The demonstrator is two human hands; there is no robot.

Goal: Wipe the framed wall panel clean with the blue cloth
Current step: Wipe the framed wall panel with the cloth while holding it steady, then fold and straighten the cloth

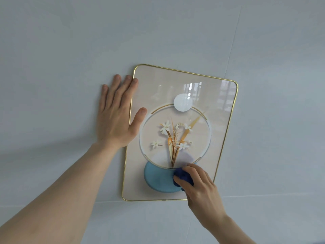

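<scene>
A gold-framed wall panel [218, 138] with a glossy picture of white flowers in a blue vase hangs on the wall. My right hand [200, 189] is shut on a bunched dark blue cloth [182, 176] and presses it on the panel's lower right part, over the vase's edge. My left hand [117, 117] lies flat and open against the panel's left edge, thumb on the glass, fingers partly on the wall. Most of the cloth is hidden under my fingers.
The pale grey tiled wall [70, 50] surrounds the panel, with thin joint lines running across it below and to the right. The glass reflects a window at its upper right corner.
</scene>
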